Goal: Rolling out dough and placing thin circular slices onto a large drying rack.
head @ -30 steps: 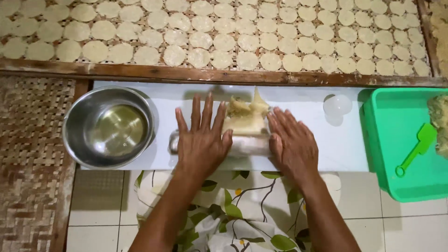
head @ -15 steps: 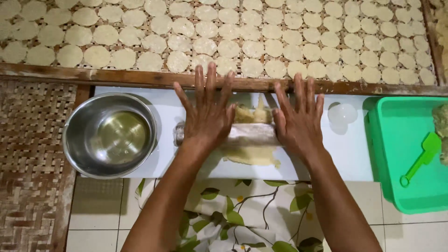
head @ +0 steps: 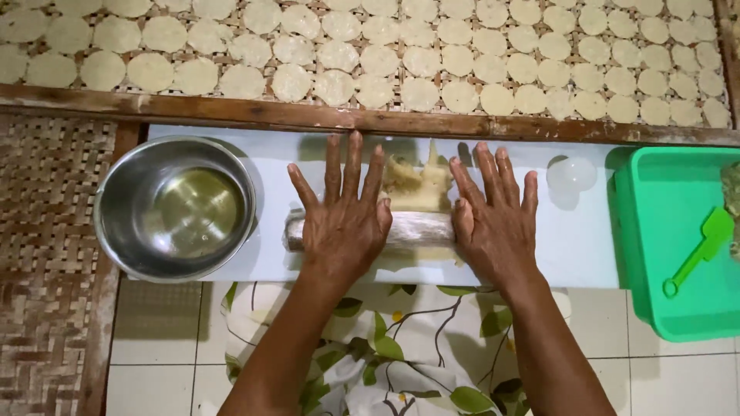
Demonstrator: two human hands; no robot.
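Observation:
My left hand (head: 343, 216) and my right hand (head: 497, 219) press flat, fingers spread, on the two ends of a dough-smeared rolling pin (head: 420, 229). The pin lies across a sheet of pale yellow dough (head: 416, 185) on a white board (head: 586, 246). Both palms rest on top of the pin without curling around it. The dough shows beyond the pin and as a thin strip on my side of it.
A steel bowl (head: 176, 206) holding clear liquid sits on the board's left end. A small clear round cup (head: 572, 175) lies to the right. A green tray (head: 678, 231) with a green spatula (head: 700, 250) is at right. Several round dough discs (head: 401, 58) cover a woven rack behind.
My hands pushed the pin away across the dough, then drew it back toward me to the middle of the board. The dough sheet is flatter.

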